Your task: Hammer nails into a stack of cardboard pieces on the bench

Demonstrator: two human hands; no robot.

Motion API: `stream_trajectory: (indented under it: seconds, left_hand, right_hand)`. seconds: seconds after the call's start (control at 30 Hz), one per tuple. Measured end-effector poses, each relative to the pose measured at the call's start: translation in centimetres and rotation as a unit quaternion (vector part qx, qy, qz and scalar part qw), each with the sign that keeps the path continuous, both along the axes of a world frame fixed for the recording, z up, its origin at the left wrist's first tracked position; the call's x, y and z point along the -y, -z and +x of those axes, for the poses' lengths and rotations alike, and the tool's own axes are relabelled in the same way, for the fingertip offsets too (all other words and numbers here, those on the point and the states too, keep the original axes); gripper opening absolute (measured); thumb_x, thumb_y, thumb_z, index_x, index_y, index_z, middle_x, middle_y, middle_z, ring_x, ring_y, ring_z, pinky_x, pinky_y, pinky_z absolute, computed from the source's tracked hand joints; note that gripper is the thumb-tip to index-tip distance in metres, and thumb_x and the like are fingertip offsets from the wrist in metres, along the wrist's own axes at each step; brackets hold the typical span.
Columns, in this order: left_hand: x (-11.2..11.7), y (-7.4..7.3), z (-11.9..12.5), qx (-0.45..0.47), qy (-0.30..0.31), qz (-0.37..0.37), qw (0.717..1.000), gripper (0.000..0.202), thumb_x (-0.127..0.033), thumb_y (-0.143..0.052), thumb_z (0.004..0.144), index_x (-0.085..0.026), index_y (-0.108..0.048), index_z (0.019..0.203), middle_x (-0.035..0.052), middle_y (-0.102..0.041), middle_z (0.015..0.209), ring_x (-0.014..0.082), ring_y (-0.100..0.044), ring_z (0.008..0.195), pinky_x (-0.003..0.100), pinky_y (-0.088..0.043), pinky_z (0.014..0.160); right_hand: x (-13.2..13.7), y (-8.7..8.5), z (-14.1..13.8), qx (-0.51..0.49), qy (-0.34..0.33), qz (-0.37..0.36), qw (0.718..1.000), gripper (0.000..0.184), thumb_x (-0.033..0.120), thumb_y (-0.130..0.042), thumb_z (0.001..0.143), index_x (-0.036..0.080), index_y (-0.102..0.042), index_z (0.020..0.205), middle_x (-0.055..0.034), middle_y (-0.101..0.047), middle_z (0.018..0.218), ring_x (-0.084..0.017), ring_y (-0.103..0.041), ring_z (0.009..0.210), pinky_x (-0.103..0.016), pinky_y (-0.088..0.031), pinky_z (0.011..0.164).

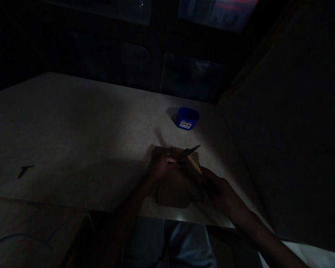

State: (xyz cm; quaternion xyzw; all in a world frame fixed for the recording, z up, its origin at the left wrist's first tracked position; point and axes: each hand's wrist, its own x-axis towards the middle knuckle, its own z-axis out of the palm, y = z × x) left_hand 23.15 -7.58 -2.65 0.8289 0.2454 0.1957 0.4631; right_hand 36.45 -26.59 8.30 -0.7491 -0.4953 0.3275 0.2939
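In the dim light, my right hand (213, 182) is wrapped round the light wooden handle of a hammer (194, 163). The hammer's metal head (188, 152) is tilted over the cardboard, just beyond the fingers of my left hand (162, 165). Those fingers are closed at a thin dark piece (180, 163), too dark to name. Under both hands lies brown cardboard (174, 191), with print showing near its right side. Whether the hammer head touches the dark piece cannot be made out.
A blue plastic tub (187, 119) with a white label stands beyond the cardboard on the pale table (100, 123). Far left lies a small black T-shaped thing (25, 170). A thin cable (25, 236) runs at the lower left. A dark wall (290, 130) rises at the right.
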Motion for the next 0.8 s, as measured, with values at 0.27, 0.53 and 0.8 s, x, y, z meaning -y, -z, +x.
stream_trajectory:
  seconds: [0.27, 0.53, 0.8]
  left_hand:
    - [0.0, 0.1, 0.0, 0.018, 0.009, -0.003, 1.0, 0.023, -0.035, -0.071, 0.087, -0.02, -0.078, 0.072, 0.0038, -0.073, 0.08, 0.0171, -0.066, 0.081, 0.028, -0.047, 0.073]
    - [0.2, 0.3, 0.0, 0.014, -0.009, -0.003, 1.0, 0.031, -0.039, -0.071, 0.088, -0.018, -0.076, 0.066, 0.0033, -0.07, 0.075, 0.0156, -0.063, 0.072, 0.027, -0.044, 0.068]
    - [0.2, 0.6, 0.1, 0.002, -0.012, -0.003, 1.0, 0.028, -0.034, -0.072, 0.086, -0.017, -0.075, 0.065, 0.0029, -0.068, 0.074, 0.0148, -0.061, 0.073, 0.026, -0.043, 0.066]
  right_hand:
    - [-0.1, -1.5, 0.2, 0.027, -0.005, 0.008, 1.0, 0.049, 0.042, -0.045, 0.097, 0.014, -0.059, 0.134, -0.0128, -0.079, 0.102, -0.026, -0.077, 0.086, -0.029, -0.057, 0.069]
    - [0.0, 0.4, 0.2, 0.003, -0.002, -0.028, 1.0, 0.05, 0.041, -0.045, 0.096, 0.015, -0.061, 0.136, -0.0129, -0.08, 0.1, -0.028, -0.077, 0.081, -0.03, -0.056, 0.063]
    - [0.3, 0.7, -0.1, -0.006, 0.006, -0.032, 0.999, 0.052, 0.041, -0.045, 0.098, 0.016, -0.056, 0.142, -0.0113, -0.08, 0.098, -0.028, -0.077, 0.085, -0.03, -0.055, 0.067]
